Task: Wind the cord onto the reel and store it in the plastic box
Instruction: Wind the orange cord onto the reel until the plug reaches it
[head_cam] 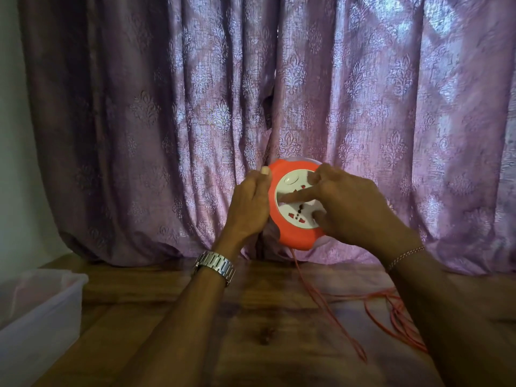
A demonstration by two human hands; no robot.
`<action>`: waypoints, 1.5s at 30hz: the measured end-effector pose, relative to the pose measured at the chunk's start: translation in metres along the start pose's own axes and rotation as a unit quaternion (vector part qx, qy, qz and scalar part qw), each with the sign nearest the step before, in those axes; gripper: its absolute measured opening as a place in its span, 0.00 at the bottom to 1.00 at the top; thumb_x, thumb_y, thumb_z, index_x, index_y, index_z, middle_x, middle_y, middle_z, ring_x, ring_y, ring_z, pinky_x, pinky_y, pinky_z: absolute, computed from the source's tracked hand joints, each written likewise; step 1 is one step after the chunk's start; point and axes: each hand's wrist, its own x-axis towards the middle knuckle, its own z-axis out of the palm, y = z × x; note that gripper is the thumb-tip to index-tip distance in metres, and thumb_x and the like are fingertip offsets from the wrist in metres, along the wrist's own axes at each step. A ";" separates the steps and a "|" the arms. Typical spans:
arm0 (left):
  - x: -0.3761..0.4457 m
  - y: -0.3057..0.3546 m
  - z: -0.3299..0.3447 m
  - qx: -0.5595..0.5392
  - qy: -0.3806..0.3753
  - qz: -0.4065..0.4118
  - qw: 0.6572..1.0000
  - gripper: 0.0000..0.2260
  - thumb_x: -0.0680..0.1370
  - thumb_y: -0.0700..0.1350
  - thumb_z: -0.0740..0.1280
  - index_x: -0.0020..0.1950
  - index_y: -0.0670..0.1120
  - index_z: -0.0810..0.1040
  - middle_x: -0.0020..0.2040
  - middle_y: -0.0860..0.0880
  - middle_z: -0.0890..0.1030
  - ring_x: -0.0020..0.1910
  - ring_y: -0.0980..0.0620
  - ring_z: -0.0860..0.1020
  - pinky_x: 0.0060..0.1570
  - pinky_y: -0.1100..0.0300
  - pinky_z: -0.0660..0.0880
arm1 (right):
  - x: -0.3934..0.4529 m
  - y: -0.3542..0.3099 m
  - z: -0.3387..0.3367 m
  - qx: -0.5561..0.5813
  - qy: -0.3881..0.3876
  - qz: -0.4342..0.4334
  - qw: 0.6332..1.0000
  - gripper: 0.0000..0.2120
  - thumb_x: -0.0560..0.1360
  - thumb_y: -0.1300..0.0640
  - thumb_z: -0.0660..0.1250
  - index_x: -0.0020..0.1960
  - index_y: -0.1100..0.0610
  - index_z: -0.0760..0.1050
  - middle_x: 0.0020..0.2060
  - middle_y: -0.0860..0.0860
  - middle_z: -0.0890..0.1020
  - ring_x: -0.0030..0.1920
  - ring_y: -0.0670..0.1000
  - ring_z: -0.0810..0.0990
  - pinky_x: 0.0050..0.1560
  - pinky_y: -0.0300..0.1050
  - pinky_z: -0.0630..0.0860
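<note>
From my seat I see one reel [296,205] held up in the air above the wooden table [251,317], in front of a purple curtain [167,107] that fills the whole backdrop behind it. The curtain is shiny, folded into deep pleats and woven with a repeated leaf-like motif; its hem bunches on the table's far edge right below the reel. The reel is a round orange plastic disc with a white face carrying red-edged socket holes and one round white button.

My left hand [250,203] curls round the reel's left rim, thumb up along the edge, so it grips the body. My right hand [351,203] lies over the right half of the face and hides it; one straight finger reaches across the white face, the others are bent against it. I cannot tell whether that hand clamps the rim or only presses on it.

One thin red cord [310,291] drops from the underside of the reel to the table, then runs right of the reel into a loose tangle of several loops, partly hidden by my right forearm.

Far left of the reel and lower, one translucent plastic box [42,308] sits on the table, rectangular, rimmed, lid off.

A metal link watch [215,265] bands the left wrist; a thin chain bracelet [405,256] circles the right.
</note>
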 end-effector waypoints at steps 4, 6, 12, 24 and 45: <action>-0.002 0.001 0.003 0.009 -0.008 0.006 1.000 0.26 0.82 0.61 0.52 0.49 0.39 0.76 0.44 0.38 0.82 0.46 0.37 0.81 0.52 0.39 0.76 | 0.000 0.000 0.005 0.007 0.029 0.059 0.998 0.30 0.62 0.43 0.73 0.60 0.23 0.68 0.46 0.50 0.80 0.42 0.58 0.81 0.35 0.45 0.65; -0.002 -0.001 0.003 0.010 -0.002 0.009 1.000 0.23 0.84 0.58 0.54 0.47 0.39 0.75 0.42 0.38 0.82 0.44 0.37 0.80 0.51 0.38 0.75 | 0.000 0.000 0.010 0.006 0.055 0.083 0.995 0.30 0.57 0.34 0.71 0.59 0.25 0.70 0.42 0.49 0.83 0.40 0.58 0.81 0.35 0.44 0.64; -0.001 0.002 0.002 -0.002 0.006 0.000 1.000 0.28 0.80 0.63 0.51 0.47 0.39 0.74 0.43 0.36 0.81 0.45 0.36 0.80 0.51 0.37 0.75 | 0.005 0.000 0.017 0.022 0.127 0.165 0.978 0.38 0.56 0.17 0.53 0.57 0.35 0.78 0.38 0.53 0.84 0.39 0.58 0.82 0.34 0.43 0.62; 0.001 -0.002 -0.001 -0.009 0.016 -0.009 1.000 0.25 0.85 0.57 0.53 0.46 0.37 0.73 0.41 0.38 0.81 0.42 0.38 0.80 0.47 0.39 0.76 | 0.001 0.009 -0.001 0.086 -0.066 -0.054 0.993 0.28 0.71 0.66 0.66 0.60 0.36 0.75 0.72 0.49 0.65 0.65 0.53 0.62 0.54 0.52 0.73; 0.002 0.000 -0.001 -0.012 0.023 0.006 1.000 0.26 0.83 0.58 0.53 0.45 0.36 0.73 0.42 0.34 0.80 0.45 0.35 0.78 0.51 0.39 0.74 | 0.002 -0.013 0.014 0.005 0.169 0.145 0.975 0.32 0.59 0.23 0.61 0.56 0.37 0.79 0.35 0.51 0.83 0.37 0.58 0.81 0.34 0.43 0.63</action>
